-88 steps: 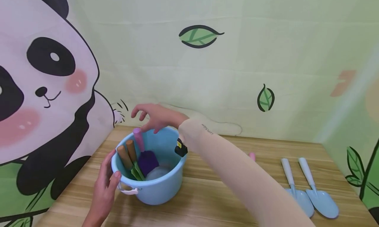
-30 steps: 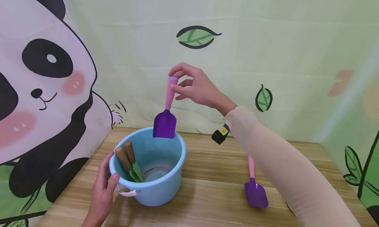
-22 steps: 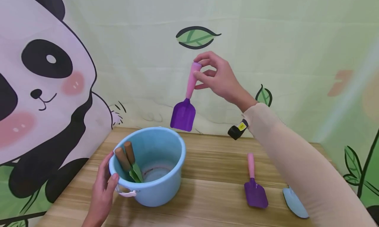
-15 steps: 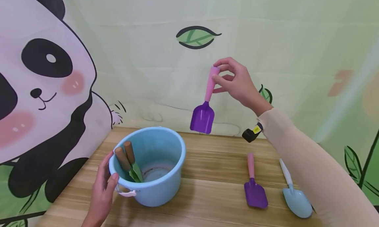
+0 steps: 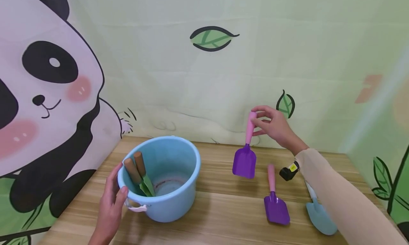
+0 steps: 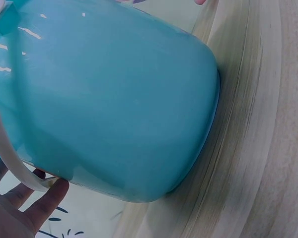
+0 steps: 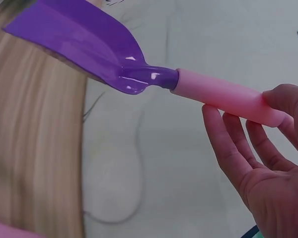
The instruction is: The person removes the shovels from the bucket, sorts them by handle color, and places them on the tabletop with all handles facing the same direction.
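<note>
My right hand (image 5: 277, 127) pinches the pink handle of a purple toy shovel (image 5: 244, 162) near its end, thumb on one side and fingertips on the other. The blade hangs downward over the table, right of the blue bucket (image 5: 174, 206). In the right wrist view, the shovel's handle (image 7: 223, 97) lies against several fingertips. My left hand (image 5: 110, 206) grips the bucket at its left rim, by the white handle's joint; the left wrist view shows its fingers (image 6: 47, 203) there. Inside the bucket, two trowels (image 5: 133, 171) with brown handles and green blades lean on the left wall.
A second purple shovel (image 5: 276, 208) with a pink handle lies on the wooden table (image 5: 230, 220), just right of the held one. Beyond it is a light blue shovel (image 5: 321, 218), partly covered by my right sleeve (image 5: 338, 188). A printed cloth (image 5: 153, 60) stands behind the table.
My right hand has lifted the purple shovel out of the bucket, carried it rightward, and lowered it closer to the table. The left hand has stayed on the bucket rim.
</note>
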`<state>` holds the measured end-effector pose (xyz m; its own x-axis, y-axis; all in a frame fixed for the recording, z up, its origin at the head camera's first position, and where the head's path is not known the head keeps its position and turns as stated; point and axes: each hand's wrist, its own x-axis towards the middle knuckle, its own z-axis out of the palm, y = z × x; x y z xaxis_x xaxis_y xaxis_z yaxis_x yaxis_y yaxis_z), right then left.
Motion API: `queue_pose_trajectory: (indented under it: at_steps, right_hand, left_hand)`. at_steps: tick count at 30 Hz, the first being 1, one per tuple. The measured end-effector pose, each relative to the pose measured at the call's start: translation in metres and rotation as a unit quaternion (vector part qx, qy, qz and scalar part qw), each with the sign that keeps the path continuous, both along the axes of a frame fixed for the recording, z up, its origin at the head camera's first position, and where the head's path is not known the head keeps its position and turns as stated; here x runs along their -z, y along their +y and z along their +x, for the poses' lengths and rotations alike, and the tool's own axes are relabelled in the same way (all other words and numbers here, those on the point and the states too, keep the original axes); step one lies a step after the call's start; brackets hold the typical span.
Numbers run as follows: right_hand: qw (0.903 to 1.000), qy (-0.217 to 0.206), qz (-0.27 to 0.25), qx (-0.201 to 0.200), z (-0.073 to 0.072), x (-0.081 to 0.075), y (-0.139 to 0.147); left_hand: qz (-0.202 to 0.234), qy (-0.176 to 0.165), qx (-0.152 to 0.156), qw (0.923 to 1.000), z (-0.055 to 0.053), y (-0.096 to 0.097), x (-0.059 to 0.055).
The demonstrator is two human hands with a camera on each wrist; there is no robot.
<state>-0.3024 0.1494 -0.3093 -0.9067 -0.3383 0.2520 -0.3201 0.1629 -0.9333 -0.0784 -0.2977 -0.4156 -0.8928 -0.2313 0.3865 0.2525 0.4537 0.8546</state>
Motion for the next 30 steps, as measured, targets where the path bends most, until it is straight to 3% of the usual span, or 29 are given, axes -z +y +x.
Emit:
queue_pose_trajectory:
  at_steps: [11,23,30]
  right_hand:
    - [0.9958,-0.086,0.026,-0.015,0.006,0.063,0.025]
    - [0.9878,-0.138,0.066,-0.028,0.016,0.095,0.026]
    - [0.9853,-0.156,0.065,-0.028,0.019,0.11,0.024]
  left_hand:
    - [-0.001,0.006,0.006,1.0,0.0,-0.001,0.0]
    - [0.014,0.007,0.015,0.9998,-0.001,-0.001,0.001]
    - [0.008,-0.011,-0.002,0.9999,-0.001,-0.001,0.001]
